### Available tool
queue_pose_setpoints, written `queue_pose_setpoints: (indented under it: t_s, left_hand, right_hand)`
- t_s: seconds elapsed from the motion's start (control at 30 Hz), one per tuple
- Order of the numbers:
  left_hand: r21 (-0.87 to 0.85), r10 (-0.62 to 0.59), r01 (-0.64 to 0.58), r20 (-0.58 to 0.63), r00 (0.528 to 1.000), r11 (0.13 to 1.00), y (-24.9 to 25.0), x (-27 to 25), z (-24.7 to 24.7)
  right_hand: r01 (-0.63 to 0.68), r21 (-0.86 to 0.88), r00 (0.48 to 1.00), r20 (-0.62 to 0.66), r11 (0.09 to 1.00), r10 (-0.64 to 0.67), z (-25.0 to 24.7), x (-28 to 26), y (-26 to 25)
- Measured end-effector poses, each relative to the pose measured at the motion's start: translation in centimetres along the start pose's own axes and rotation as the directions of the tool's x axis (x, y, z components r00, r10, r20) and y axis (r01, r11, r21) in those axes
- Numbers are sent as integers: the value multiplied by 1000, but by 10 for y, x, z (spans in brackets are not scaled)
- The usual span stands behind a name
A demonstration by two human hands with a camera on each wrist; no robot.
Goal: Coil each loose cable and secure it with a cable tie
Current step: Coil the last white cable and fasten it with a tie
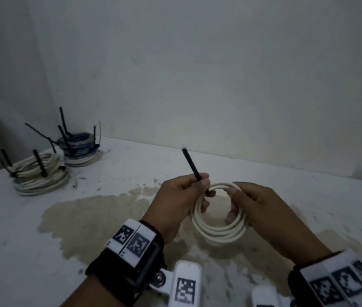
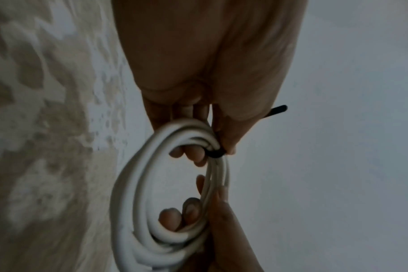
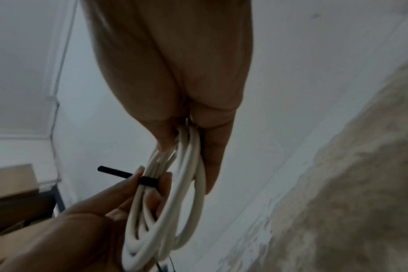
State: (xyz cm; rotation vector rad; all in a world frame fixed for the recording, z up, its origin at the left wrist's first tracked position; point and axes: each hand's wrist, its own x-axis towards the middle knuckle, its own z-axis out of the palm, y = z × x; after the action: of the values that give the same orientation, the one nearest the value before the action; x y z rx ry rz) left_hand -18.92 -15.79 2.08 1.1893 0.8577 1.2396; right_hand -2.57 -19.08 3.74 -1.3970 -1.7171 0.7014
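Observation:
A white cable coil hangs just above the table, held between both hands. My left hand pinches a black cable tie that is wrapped round the coil's upper left strands; its free tail sticks up and to the left. My right hand grips the coil's right side, fingers curled through the loop. The left wrist view shows the tie's loop round the strands. In the right wrist view the black band crosses the white strands.
Two stacks of tied coils stand at the back left of the white table: a white stack and a blue-and-white stack, with black tie tails sticking up. A tan stain spreads under the hands. A wall rises behind.

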Motion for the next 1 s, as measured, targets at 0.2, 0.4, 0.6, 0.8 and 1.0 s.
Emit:
queue_pose_setpoints:
  t_s: [0.2,0.4,0.6,0.8,1.0]
  left_hand:
    - [205,150,-123,-124,981,971,-1,-18,-47]
    - [428,303,-173,-255,918,887,6,-39,-96]
    - [224,-27,81,-232,972,971,37,-60,-163]
    - [95,50,-15,-384,922,995,58,-69,-218]
    - [164,175,-116,-412,894,980,87,-62,-261]
  right_hand:
    - [26,-141,1000,15,990,-24,45,14,-25]
    - [19,-127,993,119,992,-4,95,32,-54]
    - [-4,-21,945,327,1000,11,137,57,-96]
    - [-176,236,899,435,956,58,181,70,-130]
    - [-260,416,873,486,872,28,222,89,-141]
